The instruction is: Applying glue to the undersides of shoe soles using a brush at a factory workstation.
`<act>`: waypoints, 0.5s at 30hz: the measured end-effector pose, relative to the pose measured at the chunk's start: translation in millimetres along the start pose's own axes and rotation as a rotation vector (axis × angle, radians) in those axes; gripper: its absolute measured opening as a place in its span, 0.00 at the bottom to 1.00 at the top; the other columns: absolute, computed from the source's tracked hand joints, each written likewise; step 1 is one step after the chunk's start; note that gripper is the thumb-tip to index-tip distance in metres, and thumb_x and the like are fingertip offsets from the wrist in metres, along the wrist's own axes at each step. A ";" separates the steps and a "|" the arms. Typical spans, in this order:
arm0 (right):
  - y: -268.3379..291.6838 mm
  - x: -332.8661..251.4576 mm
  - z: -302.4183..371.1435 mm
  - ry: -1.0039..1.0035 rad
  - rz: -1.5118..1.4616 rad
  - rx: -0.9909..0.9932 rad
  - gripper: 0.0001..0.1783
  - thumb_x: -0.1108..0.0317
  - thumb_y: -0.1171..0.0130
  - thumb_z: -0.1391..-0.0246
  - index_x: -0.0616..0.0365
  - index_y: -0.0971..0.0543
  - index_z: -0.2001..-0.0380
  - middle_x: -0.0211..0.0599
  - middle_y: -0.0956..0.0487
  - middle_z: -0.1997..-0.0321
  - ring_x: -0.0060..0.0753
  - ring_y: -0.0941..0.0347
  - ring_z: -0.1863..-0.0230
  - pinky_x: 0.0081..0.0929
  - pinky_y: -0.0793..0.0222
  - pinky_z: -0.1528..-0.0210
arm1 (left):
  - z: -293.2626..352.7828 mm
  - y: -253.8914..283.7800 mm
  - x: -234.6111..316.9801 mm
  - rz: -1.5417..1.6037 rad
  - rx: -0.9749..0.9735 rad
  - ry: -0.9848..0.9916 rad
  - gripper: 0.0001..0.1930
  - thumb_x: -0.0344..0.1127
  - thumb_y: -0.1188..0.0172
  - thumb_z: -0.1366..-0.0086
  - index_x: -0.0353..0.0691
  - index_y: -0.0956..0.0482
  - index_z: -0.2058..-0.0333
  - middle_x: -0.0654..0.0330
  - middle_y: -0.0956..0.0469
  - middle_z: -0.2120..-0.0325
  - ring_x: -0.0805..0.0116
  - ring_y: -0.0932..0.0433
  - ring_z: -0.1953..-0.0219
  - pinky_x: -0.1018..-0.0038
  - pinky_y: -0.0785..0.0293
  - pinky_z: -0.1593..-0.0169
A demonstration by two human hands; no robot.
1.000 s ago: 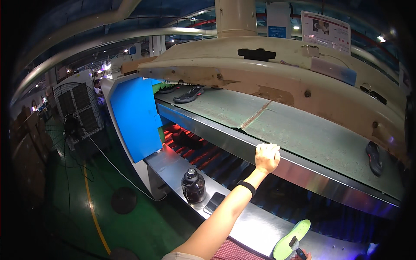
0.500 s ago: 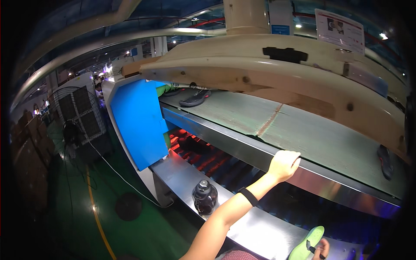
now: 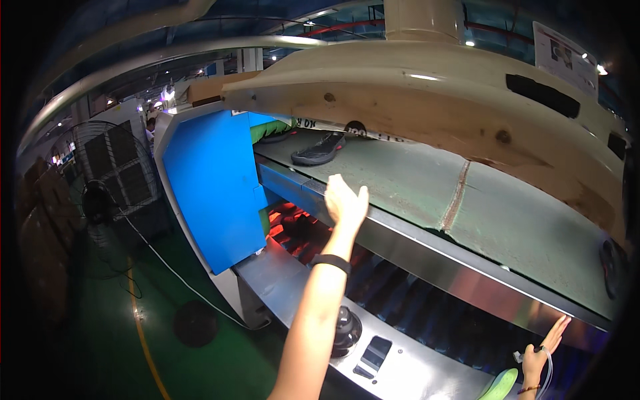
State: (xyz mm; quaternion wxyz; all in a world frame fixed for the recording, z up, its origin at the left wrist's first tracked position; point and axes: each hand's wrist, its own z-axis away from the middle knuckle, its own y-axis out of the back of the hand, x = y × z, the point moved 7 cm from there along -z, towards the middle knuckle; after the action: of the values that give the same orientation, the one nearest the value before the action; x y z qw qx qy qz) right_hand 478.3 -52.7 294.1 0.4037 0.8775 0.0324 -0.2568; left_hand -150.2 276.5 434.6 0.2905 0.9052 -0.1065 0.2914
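My left hand (image 3: 347, 204) reaches over the metal edge of the green conveyor belt (image 3: 400, 170), thumb apart from the fingers, with nothing visible in it. Just beyond its fingertips a dark shoe sole (image 3: 319, 149) with a red accent lies on the belt. At the lower right my right hand (image 3: 539, 355) has its fingers stretched out against or close to the metal rail (image 3: 467, 273); I cannot tell if they touch. A thin clear cord (image 3: 549, 375) loops beside its wrist. Near that wrist a lime-green sole-shaped piece (image 3: 501, 385) is partly cut off by the lower edge.
A dark bottle (image 3: 345, 332) stands on the metal shelf (image 3: 413, 373), partly behind my left forearm. Rollers glowing red (image 3: 293, 230) run under the belt. A blue panel (image 3: 213, 190) rises at left, and a beige hood (image 3: 413, 100) hangs above. Another dark sole (image 3: 609, 268) lies far right.
My left hand has left the rail and moved left toward the dark sole. My right hand has come away from the lime-green piece and up to the rail. The view has shifted somewhat.
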 end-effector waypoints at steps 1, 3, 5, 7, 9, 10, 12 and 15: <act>1.0 -7.8 -4.0 0.034 0.058 0.029 0.49 0.73 0.57 0.65 0.61 0.54 0.33 0.52 0.56 0.29 0.46 0.62 0.31 0.41 0.67 0.34 | -12.8 1.8 -21.9 0.030 -0.010 0.058 0.46 0.53 0.37 0.45 0.25 0.45 0.39 0.39 0.42 0.38 0.48 0.44 0.35 0.59 0.49 0.33; 5.8 -22.6 -10.4 0.098 0.166 0.089 0.51 0.75 0.56 0.67 0.61 0.55 0.32 0.52 0.57 0.28 0.47 0.64 0.29 0.43 0.70 0.32 | -32.1 5.8 -55.2 0.016 0.037 0.146 0.49 0.54 0.35 0.47 0.26 0.48 0.38 0.39 0.43 0.38 0.49 0.46 0.34 0.59 0.52 0.31; 12.3 -36.6 -16.9 0.154 0.251 0.154 0.54 0.77 0.56 0.68 0.60 0.57 0.31 0.51 0.59 0.26 0.47 0.66 0.27 0.44 0.72 0.29 | -53.2 6.4 -81.4 0.020 0.057 0.178 0.52 0.56 0.33 0.49 0.27 0.48 0.37 0.40 0.43 0.37 0.50 0.46 0.33 0.59 0.52 0.31; 17.5 -49.6 -21.1 0.196 0.313 0.211 0.56 0.79 0.56 0.70 0.59 0.58 0.30 0.50 0.61 0.25 0.48 0.68 0.24 0.45 0.74 0.27 | -72.8 5.0 -103.6 0.073 0.102 0.227 0.54 0.58 0.31 0.52 0.27 0.49 0.37 0.40 0.44 0.37 0.50 0.45 0.33 0.60 0.51 0.31; 20.1 -59.2 -23.5 0.200 0.367 0.224 0.56 0.79 0.56 0.70 0.59 0.58 0.30 0.51 0.61 0.25 0.49 0.68 0.25 0.45 0.74 0.27 | -89.5 -1.0 -117.1 0.032 0.103 0.239 0.56 0.58 0.30 0.54 0.27 0.50 0.37 0.40 0.44 0.37 0.51 0.46 0.33 0.61 0.52 0.31; 20.5 -63.4 -23.8 0.198 0.385 0.223 0.56 0.79 0.56 0.70 0.59 0.58 0.30 0.51 0.61 0.25 0.49 0.68 0.25 0.44 0.74 0.27 | -97.0 -4.8 -122.3 0.045 0.099 0.252 0.57 0.57 0.29 0.54 0.27 0.51 0.37 0.40 0.44 0.36 0.51 0.46 0.33 0.61 0.53 0.31; 19.8 -71.8 -21.7 0.197 0.417 0.223 0.56 0.79 0.56 0.71 0.60 0.58 0.30 0.52 0.61 0.25 0.49 0.68 0.25 0.44 0.74 0.27 | -111.2 -10.5 -128.8 0.019 0.075 0.253 0.60 0.55 0.27 0.56 0.27 0.54 0.36 0.41 0.46 0.36 0.51 0.48 0.32 0.63 0.54 0.30; 18.4 -82.7 -18.5 0.188 0.462 0.223 0.56 0.79 0.56 0.71 0.61 0.58 0.30 0.53 0.61 0.25 0.50 0.68 0.25 0.44 0.74 0.27 | -129.8 -13.9 -140.0 -0.061 -0.006 0.309 0.64 0.53 0.25 0.57 0.27 0.60 0.35 0.42 0.48 0.34 0.53 0.50 0.31 0.64 0.55 0.30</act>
State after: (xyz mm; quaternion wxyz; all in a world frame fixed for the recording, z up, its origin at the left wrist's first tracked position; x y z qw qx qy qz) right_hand 419.4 -39.2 356.2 0.3475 0.9208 -0.1596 -0.0772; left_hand -318.6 367.3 431.5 0.3147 0.8517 -0.0338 0.4177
